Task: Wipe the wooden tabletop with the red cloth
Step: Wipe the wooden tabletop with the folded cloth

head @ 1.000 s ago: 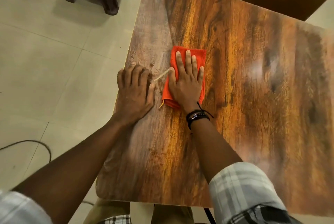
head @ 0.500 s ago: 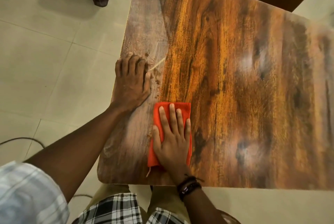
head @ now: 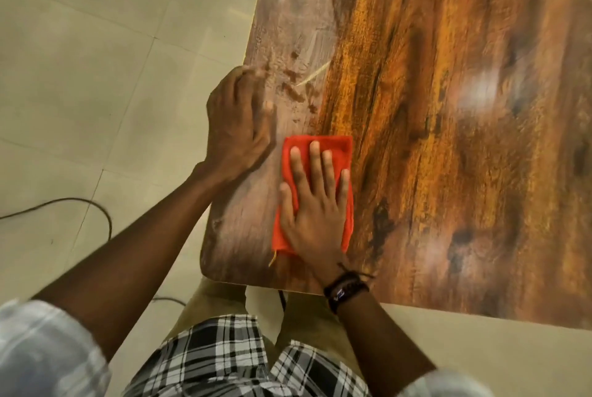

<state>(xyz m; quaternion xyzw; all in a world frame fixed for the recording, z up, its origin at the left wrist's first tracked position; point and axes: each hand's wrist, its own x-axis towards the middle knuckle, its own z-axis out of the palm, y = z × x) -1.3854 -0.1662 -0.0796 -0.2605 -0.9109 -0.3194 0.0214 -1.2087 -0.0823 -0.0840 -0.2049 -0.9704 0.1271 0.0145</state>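
The right hand [head: 315,204] lies flat on the red cloth [head: 320,144], fingers straight and slightly spread, pressing it to the wooden tabletop [head: 448,140] at its 7 o'clock corner. The left hand [head: 238,127], blurred, rests at the cloth's 10 o'clock, bent fingers on the wood, holding nothing. A second ago the cloth lay farther out, beside the pale sliver [head: 312,74]. A cable [head: 64,202] crosses the tiled floor [head: 96,76] at 9 o'clock.

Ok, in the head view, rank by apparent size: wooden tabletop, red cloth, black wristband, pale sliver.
1. Brown wooden tabletop
2. Red rectangular cloth, partly under the right hand
3. Black wristband
4. Thin pale sliver: similar length to the wristband, far thinner
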